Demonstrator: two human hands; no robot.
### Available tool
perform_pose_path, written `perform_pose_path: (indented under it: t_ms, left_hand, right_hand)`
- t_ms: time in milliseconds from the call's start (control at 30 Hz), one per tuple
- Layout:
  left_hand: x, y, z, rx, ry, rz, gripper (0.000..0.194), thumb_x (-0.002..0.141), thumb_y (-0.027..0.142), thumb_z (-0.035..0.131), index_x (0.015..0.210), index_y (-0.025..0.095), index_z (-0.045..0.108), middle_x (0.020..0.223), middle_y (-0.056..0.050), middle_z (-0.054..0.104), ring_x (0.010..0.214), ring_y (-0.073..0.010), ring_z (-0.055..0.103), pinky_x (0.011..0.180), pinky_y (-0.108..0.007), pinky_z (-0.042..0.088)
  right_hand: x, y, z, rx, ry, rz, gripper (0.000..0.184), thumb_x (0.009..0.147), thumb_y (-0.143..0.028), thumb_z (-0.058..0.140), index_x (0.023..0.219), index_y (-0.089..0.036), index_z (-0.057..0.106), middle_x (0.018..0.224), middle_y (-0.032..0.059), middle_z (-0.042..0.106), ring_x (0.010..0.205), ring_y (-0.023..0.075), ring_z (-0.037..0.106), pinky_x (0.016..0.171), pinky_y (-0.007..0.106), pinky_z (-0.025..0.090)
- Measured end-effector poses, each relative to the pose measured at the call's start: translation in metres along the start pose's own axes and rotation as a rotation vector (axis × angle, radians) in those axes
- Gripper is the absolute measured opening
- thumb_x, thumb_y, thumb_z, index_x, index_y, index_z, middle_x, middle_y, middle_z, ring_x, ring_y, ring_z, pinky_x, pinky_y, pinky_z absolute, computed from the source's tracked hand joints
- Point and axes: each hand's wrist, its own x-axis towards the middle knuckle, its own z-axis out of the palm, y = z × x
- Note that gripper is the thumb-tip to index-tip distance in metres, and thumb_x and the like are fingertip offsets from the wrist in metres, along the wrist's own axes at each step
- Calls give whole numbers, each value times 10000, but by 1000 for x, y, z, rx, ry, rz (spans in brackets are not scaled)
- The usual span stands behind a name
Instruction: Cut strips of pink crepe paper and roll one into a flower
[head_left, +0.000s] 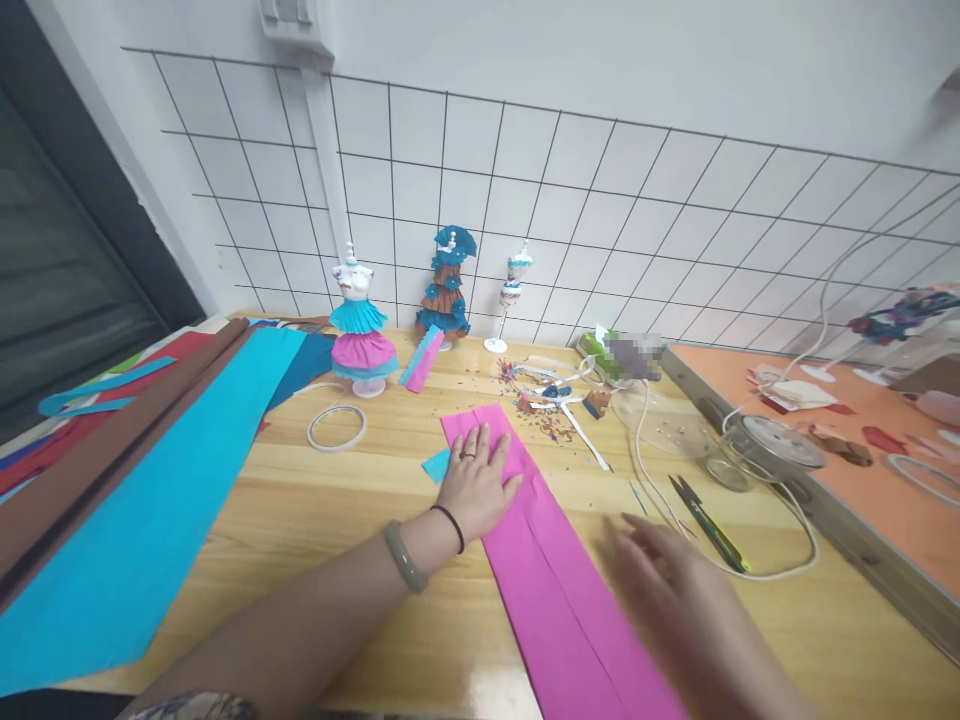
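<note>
My left hand (478, 482) lies flat with fingers spread on the far end of a long strip of pink crepe paper (555, 560), which has a lengthwise fold line and runs to the near table edge. A small turquoise paper piece (436, 465) pokes out from beside that hand. My right hand (675, 600) hovers at the strip's right side, smeared by motion. Its fingers are too blurred to read. Thread snips (709, 523) with a yellow-green handle lie to its right, near a white cord (806, 540).
Large turquoise (187, 490) and brown paper sheets (112, 440) cover the left side. A tape roll (337, 428) lies behind my left arm. Small dress forms, one in a turquoise and pink skirt (364, 345), stand by the wall grid. Paper scraps (551, 425) litter the back. An orange-topped table (885, 480) adjoins right.
</note>
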Motion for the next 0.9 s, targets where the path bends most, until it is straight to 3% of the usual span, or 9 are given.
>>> perform_pose_path:
  t_ms: [167,300,400,533,633,700,800,900]
  left_hand:
    - [-1,1,-2,4,-19,-8,612,884,539,263,1374,174,279,1407,-163,329,1311,-284,272,1058,-483,203]
    - [0,2,-4,27,-37,-16,650,876,570,248,1382,161,258,1400,-171,341,1312,-287,269,1055,-481,204]
    - [0,4,-4,40,-40,-20,669,872,578,248,1386,149,247,1383,-180,364,1298,-291,294,1057,-477,198]
    - [0,5,-6,25,-65,-20,668,877,565,248,1382,128,249,1383,-186,360,1304,-292,282,1056,-481,193]
    - [1,0,-11,10,-92,-5,678,874,562,271,1375,106,261,1382,-191,359,1297,-299,293,1050,-472,209]
    - [4,-6,-17,-8,-127,17,690,864,571,292,1367,100,276,1380,-185,366,1290,-295,308,1037,-443,246]
    - [6,-15,-32,-38,-193,71,757,813,618,365,1360,99,289,1372,-175,379,1269,-295,339,1002,-406,307]
    - [4,-15,-51,-60,-257,144,737,736,619,494,1281,131,412,1257,-136,500,1178,-293,430,950,-387,360]
  right_hand:
    - [-23,-28,18,202,-244,52,438,707,-418,570,1092,-218,626,834,52,712,860,276,639,755,360,498]
    - [-20,-29,9,408,-388,42,375,743,-409,545,1026,-189,653,912,46,709,885,245,636,777,325,489]
    - [-15,-27,7,412,-386,56,348,747,-425,539,937,-167,675,884,49,710,865,231,632,749,299,482]
    - [-9,-22,10,350,-369,79,258,724,-406,580,671,-159,629,646,6,666,635,180,602,584,263,450]
    - [-7,-14,4,643,-322,269,225,708,-388,634,663,-177,568,556,-37,606,488,122,547,483,224,419]
    - [-7,-6,-2,873,-273,385,192,683,-344,681,722,-187,577,620,-29,636,534,125,586,535,227,466]
    - [-7,8,-10,1039,-250,414,179,661,-274,719,767,-186,605,749,4,676,678,148,636,659,247,511]
    - [-5,17,-14,1101,-267,426,150,668,-239,723,765,-194,619,750,-3,682,682,141,644,651,230,524]
